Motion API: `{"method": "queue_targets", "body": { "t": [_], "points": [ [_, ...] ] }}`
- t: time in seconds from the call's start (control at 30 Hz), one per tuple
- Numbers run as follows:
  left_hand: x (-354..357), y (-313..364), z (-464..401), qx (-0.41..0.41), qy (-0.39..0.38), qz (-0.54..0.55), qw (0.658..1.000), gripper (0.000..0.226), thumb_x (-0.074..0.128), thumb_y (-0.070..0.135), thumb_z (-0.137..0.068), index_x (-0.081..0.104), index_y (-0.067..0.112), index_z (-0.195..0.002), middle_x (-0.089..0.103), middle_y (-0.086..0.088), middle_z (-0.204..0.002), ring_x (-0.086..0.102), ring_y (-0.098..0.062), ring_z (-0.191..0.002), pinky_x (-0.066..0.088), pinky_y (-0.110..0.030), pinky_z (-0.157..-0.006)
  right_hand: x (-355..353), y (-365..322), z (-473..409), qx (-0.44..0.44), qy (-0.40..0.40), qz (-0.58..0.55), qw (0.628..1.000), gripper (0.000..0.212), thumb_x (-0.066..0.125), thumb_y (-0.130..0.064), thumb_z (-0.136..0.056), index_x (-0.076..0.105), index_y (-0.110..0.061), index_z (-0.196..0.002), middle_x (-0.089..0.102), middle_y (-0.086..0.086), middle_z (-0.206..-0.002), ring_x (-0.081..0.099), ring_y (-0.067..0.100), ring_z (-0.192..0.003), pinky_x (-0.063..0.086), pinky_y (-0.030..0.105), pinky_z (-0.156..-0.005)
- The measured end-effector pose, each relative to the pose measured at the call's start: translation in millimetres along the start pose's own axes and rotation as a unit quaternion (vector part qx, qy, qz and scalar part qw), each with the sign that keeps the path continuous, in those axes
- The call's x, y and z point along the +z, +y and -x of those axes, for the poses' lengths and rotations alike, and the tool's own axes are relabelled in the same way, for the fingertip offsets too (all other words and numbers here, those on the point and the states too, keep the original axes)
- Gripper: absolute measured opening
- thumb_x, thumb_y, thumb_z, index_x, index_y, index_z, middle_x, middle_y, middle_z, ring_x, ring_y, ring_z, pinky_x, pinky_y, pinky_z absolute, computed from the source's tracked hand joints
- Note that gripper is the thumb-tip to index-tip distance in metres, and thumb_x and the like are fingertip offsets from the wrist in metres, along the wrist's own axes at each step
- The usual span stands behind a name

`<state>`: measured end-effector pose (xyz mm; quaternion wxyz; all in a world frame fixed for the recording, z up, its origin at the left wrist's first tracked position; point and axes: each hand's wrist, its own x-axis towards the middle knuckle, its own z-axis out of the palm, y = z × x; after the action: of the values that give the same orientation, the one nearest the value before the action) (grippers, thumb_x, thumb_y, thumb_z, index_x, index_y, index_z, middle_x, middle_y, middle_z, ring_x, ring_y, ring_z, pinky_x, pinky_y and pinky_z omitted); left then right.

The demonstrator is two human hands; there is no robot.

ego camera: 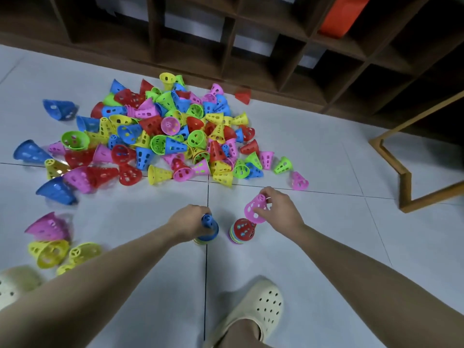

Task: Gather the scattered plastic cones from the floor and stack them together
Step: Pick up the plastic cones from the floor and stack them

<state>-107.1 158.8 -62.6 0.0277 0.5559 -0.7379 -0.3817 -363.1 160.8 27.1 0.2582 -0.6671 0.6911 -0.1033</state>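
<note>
Both hands grip: left hand (189,221) clasps blue-topped stack (207,229), right hand (281,209) pinches pink cone (256,208).

The heap of cones (170,131) is showing red, blue, yellow, green and pink, each dotted with holes. A pink cone (256,209) is sitting above a red-topped stack (243,231); another stack (208,228) is showing blue. The clogs (258,305) are looking cream, the floor (326,151) pale grey, the shelving (276,46) dark brown.

Cone pile (165,131) lies ahead, before the shelf unit (251,33) — two stacks (242,232) stand nearer, side by side.
</note>
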Motion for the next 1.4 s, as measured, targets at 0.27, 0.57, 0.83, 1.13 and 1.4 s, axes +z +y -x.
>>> {"method": "queue_targets", "body": {
  "t": [0.27, 0.57, 0.83, 1.13, 1.4],
  "points": [
    [-20, -29, 9, 0.011, -0.040, -0.003, 0.999, 0.073, 0.079, 0.045, -0.081, 0.048, 0.026, -0.144, 0.066, 0.003, -0.095, 0.061, -0.019, -0.089, 0.051, -0.032, -0.085, 17, 10, -9, 0.003, -0.079, 0.097, 0.992, 0.034, 0.075, -0.036, -0.082, 0.059, -0.024, -0.110, 0.064, -0.007, -0.108, 0.062, 0.017, -0.100, 0.052, 0.034, -0.084],
    [-150, -108, 41, -0.051, -0.039, -0.153, 0.986, 0.062, 0.074, 0.044, -0.087, 0.053, 0.021, -0.140, 0.063, 0.006, -0.097, 0.061, -0.020, -0.096, 0.048, -0.030, -0.083, 41, -82, -32, -0.092, -0.072, -0.005, 0.993, 0.025, 0.077, -0.032, -0.080, 0.058, -0.027, -0.095, 0.061, -0.007, -0.090, 0.061, 0.016, -0.082, 0.054, 0.035, -0.077],
    [-265, -159, 80, -0.031, -0.058, -0.347, 0.936, 0.044, 0.071, 0.042, -0.089, 0.059, 0.020, -0.125, 0.067, 0.001, -0.103, 0.062, -0.018, -0.090, 0.052, -0.033, -0.078, 107, -205, -50, -0.144, -0.093, -0.079, 0.982, 0.015, 0.073, -0.025, -0.079, 0.059, -0.024, -0.084, 0.060, -0.009, -0.079, 0.057, 0.012, -0.073, 0.051, 0.032, -0.072],
    [-206, -252, 108, -0.032, -0.151, -0.345, 0.926, 0.064, 0.069, 0.045, -0.089, 0.046, 0.027, -0.146, 0.049, 0.002, -0.145, 0.049, -0.019, -0.130, 0.040, -0.029, -0.104, 220, -228, -31, -0.091, -0.192, -0.071, 0.975, 0.028, 0.075, -0.027, -0.080, 0.064, -0.016, -0.104, 0.060, -0.004, -0.092, 0.059, 0.018, -0.085, 0.051, 0.030, -0.079],
    [-147, -302, 105, 0.004, -0.203, -0.378, 0.903, 0.089, 0.073, 0.056, -0.080, 0.028, 0.036, -0.154, 0.031, -0.001, -0.159, 0.036, -0.021, -0.141, 0.034, -0.038, -0.113, 304, -240, -9, -0.109, -0.248, -0.087, 0.959, 0.050, 0.074, -0.046, -0.082, 0.061, -0.022, -0.124, 0.058, -0.002, -0.119, 0.060, 0.017, -0.102, 0.049, 0.032, -0.088]
  ]
}}
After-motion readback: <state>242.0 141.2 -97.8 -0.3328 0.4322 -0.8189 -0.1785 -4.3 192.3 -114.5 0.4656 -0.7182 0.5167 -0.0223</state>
